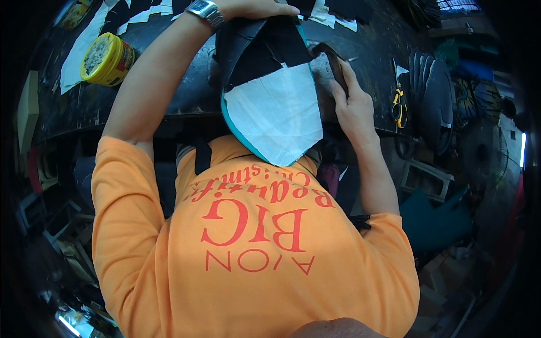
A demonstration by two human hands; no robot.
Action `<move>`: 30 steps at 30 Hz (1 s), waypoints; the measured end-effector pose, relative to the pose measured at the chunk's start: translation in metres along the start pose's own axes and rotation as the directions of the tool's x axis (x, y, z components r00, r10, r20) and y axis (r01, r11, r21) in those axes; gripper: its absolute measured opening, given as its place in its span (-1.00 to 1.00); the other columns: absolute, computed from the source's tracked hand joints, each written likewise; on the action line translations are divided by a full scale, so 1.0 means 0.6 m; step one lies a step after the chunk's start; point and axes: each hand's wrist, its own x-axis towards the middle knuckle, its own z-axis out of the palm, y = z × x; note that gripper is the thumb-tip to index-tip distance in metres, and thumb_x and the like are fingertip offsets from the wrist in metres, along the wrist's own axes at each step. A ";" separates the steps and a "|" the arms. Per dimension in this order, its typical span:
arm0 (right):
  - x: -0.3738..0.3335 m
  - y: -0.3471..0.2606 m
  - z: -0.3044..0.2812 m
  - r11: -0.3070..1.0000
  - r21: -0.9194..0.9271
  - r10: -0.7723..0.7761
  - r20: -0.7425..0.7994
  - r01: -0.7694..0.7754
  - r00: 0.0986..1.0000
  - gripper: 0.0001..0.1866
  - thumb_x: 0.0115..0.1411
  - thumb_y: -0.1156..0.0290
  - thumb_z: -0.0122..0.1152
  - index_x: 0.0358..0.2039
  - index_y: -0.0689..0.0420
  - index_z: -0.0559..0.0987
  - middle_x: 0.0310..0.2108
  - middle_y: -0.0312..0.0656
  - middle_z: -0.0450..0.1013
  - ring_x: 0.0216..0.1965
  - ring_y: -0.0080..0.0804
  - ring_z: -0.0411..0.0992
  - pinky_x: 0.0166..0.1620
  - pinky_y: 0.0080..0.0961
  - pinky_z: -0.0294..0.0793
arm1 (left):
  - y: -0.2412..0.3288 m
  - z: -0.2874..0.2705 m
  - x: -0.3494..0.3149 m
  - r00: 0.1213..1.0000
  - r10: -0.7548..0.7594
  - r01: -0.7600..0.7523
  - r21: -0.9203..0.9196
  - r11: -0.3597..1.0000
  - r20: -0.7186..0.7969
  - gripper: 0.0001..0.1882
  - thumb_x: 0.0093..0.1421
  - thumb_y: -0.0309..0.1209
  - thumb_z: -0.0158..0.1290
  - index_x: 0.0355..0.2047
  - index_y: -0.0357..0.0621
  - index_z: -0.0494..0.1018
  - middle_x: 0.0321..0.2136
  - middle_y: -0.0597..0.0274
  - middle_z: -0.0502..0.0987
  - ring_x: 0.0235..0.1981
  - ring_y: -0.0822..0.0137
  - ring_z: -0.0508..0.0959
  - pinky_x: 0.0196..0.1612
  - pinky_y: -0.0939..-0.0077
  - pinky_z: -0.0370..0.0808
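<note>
A cut panel, black at its far part with a teal edge and a large whitish backing piece, hangs over the near table edge toward my lap. My left hand lies across the panel's far end, one finger stretched along it; the other fingers are partly cut off by the picture's top edge. Beside the panel's right edge, my right hand pinches a dark brown curved strip between thumb and fingers. I cannot make out exactly what that strip is. A silver watch is on my left wrist.
On the dark table stand a yellow tub at left and yellow-handled scissors at right. White scraps lie at the back. Several dark, rounded pieces stack at the right edge. Teal material lies below right.
</note>
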 end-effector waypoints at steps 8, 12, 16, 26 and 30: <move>-0.031 -0.029 -0.058 0.813 0.577 0.024 -0.164 0.077 0.986 -0.47 0.36 0.45 0.18 0.33 0.02 0.39 -0.19 -0.35 0.55 -0.46 -0.71 0.32 -0.35 -0.70 0.39 | -0.028 0.016 -0.012 0.991 0.068 -0.094 -0.246 0.965 -0.112 -0.57 0.24 0.01 0.16 -0.20 -0.09 0.69 -0.26 0.02 0.69 -0.20 0.11 0.67 -0.05 0.28 0.54; -0.022 -0.033 -0.036 0.984 0.111 -0.139 0.009 0.137 0.990 -0.51 0.32 0.38 0.21 0.26 0.10 0.43 -0.03 0.08 0.58 -0.03 -0.08 0.60 -0.01 -0.38 0.53 | -0.027 0.023 -0.014 0.983 0.087 -0.120 -0.212 0.970 -0.160 -0.56 0.25 0.01 0.15 -0.22 -0.12 0.70 -0.28 0.01 0.70 -0.21 0.12 0.67 -0.05 0.27 0.53; -0.039 -0.039 -0.036 0.900 0.427 -0.078 -0.046 0.090 0.996 -0.56 0.31 0.36 0.23 0.20 0.05 0.50 -0.13 0.05 0.61 -0.09 -0.15 0.63 -0.03 -0.38 0.53 | -0.035 0.027 -0.021 0.956 0.188 -0.235 -0.199 0.952 -0.226 -0.56 0.26 0.00 0.13 -0.23 -0.15 0.70 -0.30 0.00 0.70 -0.21 0.13 0.67 -0.06 0.27 0.52; -0.042 -0.074 -0.033 0.892 0.424 -0.187 0.029 0.157 0.982 -0.60 0.30 0.38 0.25 0.15 0.07 0.52 -0.33 -0.03 0.58 -0.35 -0.37 0.57 -0.18 -0.50 0.51 | -0.053 0.040 -0.024 0.930 0.215 -0.337 -0.459 0.822 -0.299 -0.65 0.32 -0.17 0.13 -0.17 -0.22 0.66 -0.22 0.10 0.70 -0.16 0.30 0.64 -0.02 0.44 0.50; -0.039 -0.083 -0.020 0.953 0.171 -0.275 0.151 0.249 0.950 -0.63 0.29 0.40 0.26 0.11 0.11 0.54 -0.34 0.05 0.58 -0.33 -0.13 0.62 -0.21 -0.38 0.57 | -0.065 0.061 -0.026 0.937 0.179 -0.324 -0.552 0.768 -0.301 -0.67 0.34 -0.20 0.13 -0.11 -0.22 0.64 -0.17 0.15 0.68 -0.11 0.35 0.61 0.01 0.45 0.49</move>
